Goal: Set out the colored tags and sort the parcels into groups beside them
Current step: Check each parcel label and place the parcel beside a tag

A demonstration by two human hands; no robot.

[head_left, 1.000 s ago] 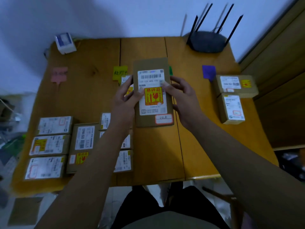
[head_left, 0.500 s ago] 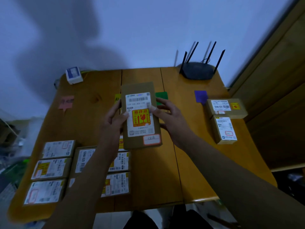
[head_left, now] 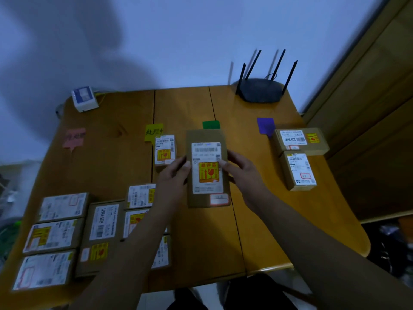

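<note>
Both hands hold a brown parcel (head_left: 207, 168) with a white label and an orange fragile sticker, just below the green tag (head_left: 211, 124). My left hand (head_left: 173, 175) grips its left edge and my right hand (head_left: 241, 173) its right edge. A pink tag (head_left: 74, 137), a yellow tag (head_left: 153, 131) and a purple tag (head_left: 266, 125) lie in a row across the table (head_left: 111, 153). One small parcel (head_left: 165, 151) sits below the yellow tag. Two parcels (head_left: 299, 157) lie beside the purple tag. Several unsorted parcels (head_left: 67, 231) fill the near left.
A black router (head_left: 260, 90) with antennas stands at the far right of the table. A small white and blue box (head_left: 84, 98) sits at the far left corner. A wooden cabinet (head_left: 368, 108) rises right of the table. My arms cover some near parcels.
The camera has tilted up, so the table appears lower and more wall shows. The held parcel now sits further right, below the green tag. Both hands still grip it.
</note>
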